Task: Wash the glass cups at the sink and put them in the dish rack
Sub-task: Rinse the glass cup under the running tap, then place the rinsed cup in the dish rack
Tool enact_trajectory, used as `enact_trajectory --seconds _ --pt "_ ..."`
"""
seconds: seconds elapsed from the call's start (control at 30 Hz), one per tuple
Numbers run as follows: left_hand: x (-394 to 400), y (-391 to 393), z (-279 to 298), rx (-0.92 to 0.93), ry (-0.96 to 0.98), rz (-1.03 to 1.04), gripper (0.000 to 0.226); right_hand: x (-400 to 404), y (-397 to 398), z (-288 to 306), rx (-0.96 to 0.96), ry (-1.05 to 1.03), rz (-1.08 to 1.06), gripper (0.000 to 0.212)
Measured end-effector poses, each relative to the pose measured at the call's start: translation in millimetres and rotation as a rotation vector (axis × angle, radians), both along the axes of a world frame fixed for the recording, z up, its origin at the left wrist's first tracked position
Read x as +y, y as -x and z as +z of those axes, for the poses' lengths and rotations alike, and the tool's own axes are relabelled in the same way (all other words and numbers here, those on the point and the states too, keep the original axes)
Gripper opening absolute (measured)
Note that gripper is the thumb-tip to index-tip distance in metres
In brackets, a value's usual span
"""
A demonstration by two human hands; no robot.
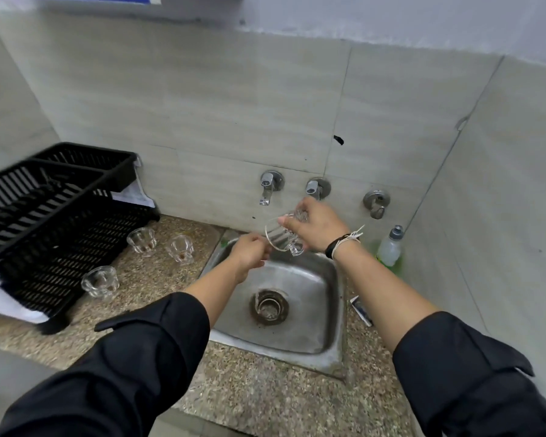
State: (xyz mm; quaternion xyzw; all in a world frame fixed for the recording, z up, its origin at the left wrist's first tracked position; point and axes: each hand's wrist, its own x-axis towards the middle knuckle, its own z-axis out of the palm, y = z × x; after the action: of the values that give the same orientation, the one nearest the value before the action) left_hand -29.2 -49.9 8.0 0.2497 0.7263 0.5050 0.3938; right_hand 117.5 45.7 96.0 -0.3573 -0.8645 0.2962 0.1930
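A: Okay, quick pass. We have the right hand [317, 227] over the sink [300, 313], fingers curled round a glass cup [282, 236], which is tipped on its side with the mouth facing left.

B: Agreed, right hand grips the cup. The cup sits in the air above the back of the basin, just below the middle tap [316, 188]. Left hand [251, 252]?

A: We see it at the cup's rim, fingers curled. We cannot tell whether it pinches the rim or only touches it.

B: Fine, we log that as unclear. Other cups?

A: Three on the speckled counter [259, 392], left of the sink: one glass [141, 241] and a second glass [179, 249] side by side near the back, a third glass [100, 281] nearer us, just beside the dish rack [48, 197].

B: We note that the rack is black and slatted and stands on a white cloth [4, 302] at the left, no glasses visible in it.

A: Extras: two more wall fittings, the left tap [270, 186] and the right valve [376, 203]; a plastic bottle [391, 246] at the right rear corner; a dark band with white string on the right wrist [339, 244]; black sleeves on both arms.
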Motion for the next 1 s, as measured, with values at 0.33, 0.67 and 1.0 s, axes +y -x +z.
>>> enact_trajectory --seconds 0.33,0.67,1.0 --pt "-64.4 70.2 40.6 0.407 0.009 -0.037 0.014 -33.4 50.5 35.6 -0.046 -0.104 0.105 0.069" --pt "-164.1 179.8 78.2 0.569 -0.004 0.028 0.018 -107.4 175.8 48.4 -0.004 -0.050 0.216 0.057" --pt "-303.3 336.7 123.1 0.730 -0.017 0.137 0.006 -224.1 351.8 78.4 -0.003 -0.055 0.346 0.056"
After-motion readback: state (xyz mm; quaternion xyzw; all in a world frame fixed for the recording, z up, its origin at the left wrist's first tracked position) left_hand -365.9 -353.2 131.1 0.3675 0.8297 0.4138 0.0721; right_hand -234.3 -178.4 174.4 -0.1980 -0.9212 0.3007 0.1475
